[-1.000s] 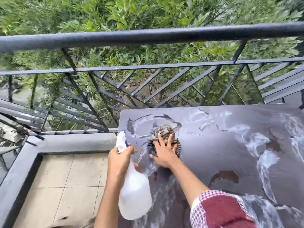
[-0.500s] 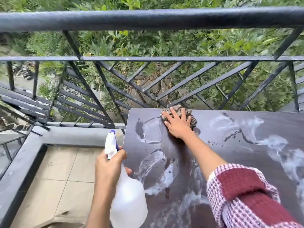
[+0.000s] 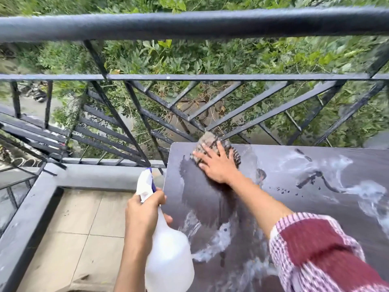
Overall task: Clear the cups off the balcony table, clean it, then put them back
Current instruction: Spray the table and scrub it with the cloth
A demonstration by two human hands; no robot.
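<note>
Table [image 3: 305, 165]: dark top, wet all over, set just beside the balcony railing, with its far left corner close to the bars.
Cloth [image 3: 207, 139]: a crumpled grey-brown rag at the table's far edge near that left corner, with its top bulging past the edge towards the bars.
Right hand [image 3: 217, 165]: lies flat on the cloth with fingers straight and fanned apart and the palm pressing down; the forearm stretches out across the tabletop.
Sleeve [image 3: 315, 256]: dark red with pink-and-white checked trim, pushed up towards the elbow.
Left hand [image 3: 145, 211]: wrapped round the neck of the spray bottle, fingers curled about it just under the head; whether a finger sits on the trigger I cannot tell.
Spray bottle [image 3: 170, 264]: white plastic with a white head and a blue tip that points away towards the railing; it is held in the air at the table's left edge, partly over the floor.
Suds [image 3: 221, 239]: white streaks and smears on the near part of the top, with more swirls off to the right; the patch below the cloth looks darker and wiped.
Railing [image 3: 189, 24]: black metal, a thick round top bar with slanted bars beneath.
Floor [image 3: 84, 218]: beige tiles, bordered by a grey ledge [image 3: 101, 175].
Greenery [image 3: 231, 57]: dense leaves beyond the bars.
</note>
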